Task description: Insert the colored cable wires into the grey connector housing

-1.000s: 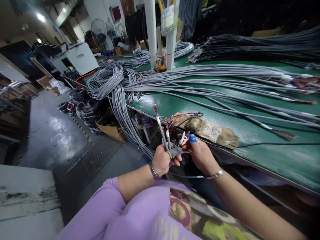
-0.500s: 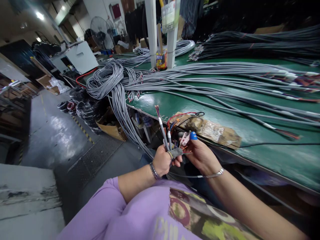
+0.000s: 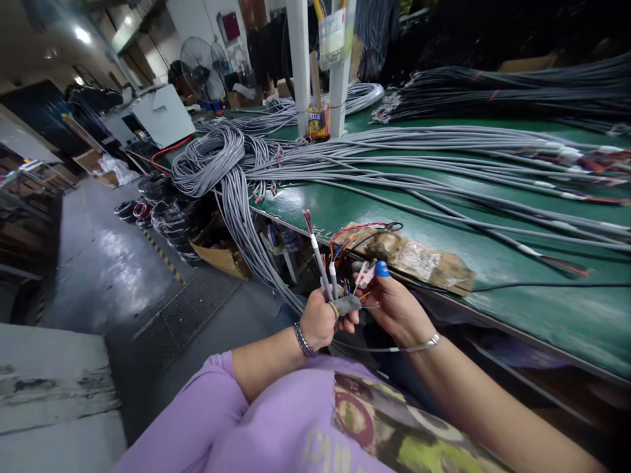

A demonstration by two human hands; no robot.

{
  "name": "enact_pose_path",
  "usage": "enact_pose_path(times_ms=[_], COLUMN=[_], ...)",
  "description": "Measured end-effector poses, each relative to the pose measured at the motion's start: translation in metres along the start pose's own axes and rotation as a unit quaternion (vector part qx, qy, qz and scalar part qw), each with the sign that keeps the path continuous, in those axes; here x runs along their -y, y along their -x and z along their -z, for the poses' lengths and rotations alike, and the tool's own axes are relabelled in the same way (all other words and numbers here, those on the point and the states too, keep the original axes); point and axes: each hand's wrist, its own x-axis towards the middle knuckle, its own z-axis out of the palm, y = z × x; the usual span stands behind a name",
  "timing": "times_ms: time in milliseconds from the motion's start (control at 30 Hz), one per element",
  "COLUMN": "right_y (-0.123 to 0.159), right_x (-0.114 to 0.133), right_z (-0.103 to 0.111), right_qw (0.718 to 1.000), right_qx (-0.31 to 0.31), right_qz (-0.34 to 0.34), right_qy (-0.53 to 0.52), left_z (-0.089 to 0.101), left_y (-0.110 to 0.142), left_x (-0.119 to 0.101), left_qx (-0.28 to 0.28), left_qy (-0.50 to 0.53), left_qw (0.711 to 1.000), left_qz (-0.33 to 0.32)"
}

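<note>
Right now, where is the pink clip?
In the head view, the pink clip is in the right hand, beside its blue-covered thumb tip, right of the grey cables in the left hand.

Little can be read for certain. At six o'clock, on the purple shirt (image 3: 276,420), pale capitals (image 3: 315,450) seem to begin "PU", the rest cut off by the view's lower edge. At twelve o'clock, a yellow-and-red packet (image 3: 318,122) bears bold lettering too blurred to spell; above it, print on a white label (image 3: 332,33) is illegible.
</note>
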Motion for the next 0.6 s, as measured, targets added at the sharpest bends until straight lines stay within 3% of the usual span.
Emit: enact_pose_path(times_ms=[333, 600], right_y=[0.001, 0.005], right_x=[0.002, 0.003], right_z=[-0.002, -0.006], right_qw=[1.000, 1.000], right_qx=[-0.009, 0.008], right_qz=[-0.008, 0.003], right_qy=[-0.010, 0.014], left_z=[-0.003, 0.001], left_y=[-0.002, -0.012], left_x=[-0.002, 0.003], left_qx=[0.076, 0.025], left_qy=[0.010, 0.023], left_qw=[0.997, 0.999], left_qz=[0.020, 0.028])
